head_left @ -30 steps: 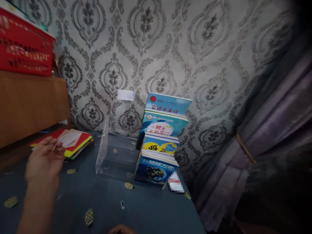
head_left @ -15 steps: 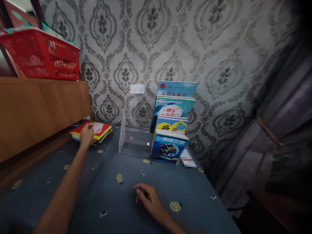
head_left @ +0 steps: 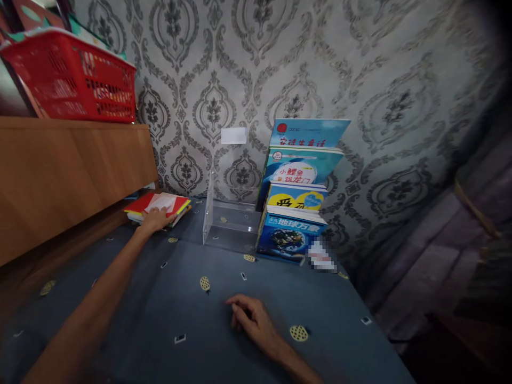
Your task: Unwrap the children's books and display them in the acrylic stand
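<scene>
My left hand (head_left: 155,220) reaches to the far left and rests with spread fingers on a pale paper (head_left: 160,201) on top of a stack of books with a red cover (head_left: 138,206). Nearer to me, my right hand (head_left: 250,318) hovers at or rests on the dark blue tablecloth (head_left: 224,336), its fingers loosely curled and partly apart, with nothing in them. Beyond it stands a clear acrylic rack (head_left: 232,226). Its right side holds several upright books in stepped rows, the front one with a globe on its blue cover (head_left: 286,238).
A red plastic basket (head_left: 74,77) sits on a wooden cabinet (head_left: 72,165) at the left. Patterned wallpaper rises behind the rack, bearing a white label in front of it. A purplish curtain (head_left: 436,256) hangs at the right.
My left hand has lowered from a raised, bent pose onto the paper, its fingers now spread. The view has shifted slightly. My right hand keeps much the same pose.
</scene>
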The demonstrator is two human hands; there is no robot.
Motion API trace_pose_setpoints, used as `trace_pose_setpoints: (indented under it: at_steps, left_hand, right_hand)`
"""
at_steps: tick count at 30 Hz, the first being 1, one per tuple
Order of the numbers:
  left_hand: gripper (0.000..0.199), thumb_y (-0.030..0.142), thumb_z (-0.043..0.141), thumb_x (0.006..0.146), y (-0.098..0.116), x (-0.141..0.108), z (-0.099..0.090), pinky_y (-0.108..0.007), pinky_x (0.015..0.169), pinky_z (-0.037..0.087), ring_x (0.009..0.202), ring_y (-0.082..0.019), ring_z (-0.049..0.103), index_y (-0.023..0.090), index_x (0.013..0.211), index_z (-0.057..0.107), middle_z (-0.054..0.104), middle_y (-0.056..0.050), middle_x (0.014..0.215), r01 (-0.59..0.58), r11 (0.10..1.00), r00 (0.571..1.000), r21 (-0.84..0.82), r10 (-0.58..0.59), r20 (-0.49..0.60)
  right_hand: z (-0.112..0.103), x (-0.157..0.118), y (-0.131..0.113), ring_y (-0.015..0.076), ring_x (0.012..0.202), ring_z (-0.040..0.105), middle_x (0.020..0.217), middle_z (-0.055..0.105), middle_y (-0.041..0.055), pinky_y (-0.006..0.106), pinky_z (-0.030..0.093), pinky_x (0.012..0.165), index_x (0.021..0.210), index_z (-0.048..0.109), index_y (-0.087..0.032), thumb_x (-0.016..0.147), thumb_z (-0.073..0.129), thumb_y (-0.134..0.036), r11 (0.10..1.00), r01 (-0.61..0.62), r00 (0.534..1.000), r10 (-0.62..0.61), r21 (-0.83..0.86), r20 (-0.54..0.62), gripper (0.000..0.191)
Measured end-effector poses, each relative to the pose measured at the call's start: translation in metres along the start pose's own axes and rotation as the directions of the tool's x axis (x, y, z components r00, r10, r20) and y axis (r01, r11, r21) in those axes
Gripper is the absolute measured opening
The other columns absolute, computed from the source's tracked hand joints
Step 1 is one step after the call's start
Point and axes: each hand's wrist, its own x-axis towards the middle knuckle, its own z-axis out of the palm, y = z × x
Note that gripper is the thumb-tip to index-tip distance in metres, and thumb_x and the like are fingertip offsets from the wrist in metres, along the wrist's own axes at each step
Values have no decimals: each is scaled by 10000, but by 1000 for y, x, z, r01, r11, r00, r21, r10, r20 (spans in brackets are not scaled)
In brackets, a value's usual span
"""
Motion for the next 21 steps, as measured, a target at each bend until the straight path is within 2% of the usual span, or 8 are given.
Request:
trace_pose_setpoints:
  at_steps: [5, 8, 11, 15, 21]
  left_hand:
    - [708, 621, 269, 950, -6, -24, -3, -708, 1022, 311, 1265, -428, 522, 125, 1389, 516, 573, -284, 1346, -90, 994, 995, 60, 93, -38]
    - [681, 620, 400, 920, -14, -38, -5, -722, 1006, 311, 1242, -431, 532, 158, 1413, 490, 573, -271, 1348, -155, 983, 988, 96, 157, -9]
    - [668, 499, 506, 915, -19, -47, -8, -674, 993, 360, 1234, -422, 534, 173, 1487, 395, 547, -263, 1370, -215, 965, 976, 148, 218, -4]
    - [514, 277, 330, 992, -18, -55, -9, -576, 968, 420, 1175, -378, 587, 174, 1491, 402, 595, -245, 1291, -204, 961, 974, 185, 218, -60]
    - [541, 133, 265, 964, -17, -81, -6, -486, 953, 448, 1124, -342, 622, 150, 1479, 428, 627, -236, 1232, -211, 930, 960, 301, 255, -117]
  right_hand:
    - [0, 0, -3, 153, 583, 570, 629, 619, 9, 266, 443, 586, 970, 645, -160, 901, 482, -580, 1000, 10, 1000, -10, -7, -1, 456]
    - [0, -1, -3, 158, 588, 579, 636, 624, 12, 268, 444, 585, 974, 649, -159, 903, 483, -568, 1000, 11, 1000, -11, -13, -6, 446]
    - [0, 0, -2, 155, 577, 578, 626, 625, 9, 263, 443, 574, 964, 658, -162, 905, 489, -558, 1000, 18, 1000, -18, -22, -8, 435]
    - [1, 0, -2, 152, 573, 577, 627, 637, 12, 262, 445, 571, 969, 674, -160, 908, 491, -546, 998, 42, 999, -42, -40, -1, 432]
    - [1, -1, -4, 152, 589, 589, 649, 648, 18, 264, 460, 592, 990, 681, -152, 914, 482, -506, 997, 49, 999, -48, -58, 16, 413]
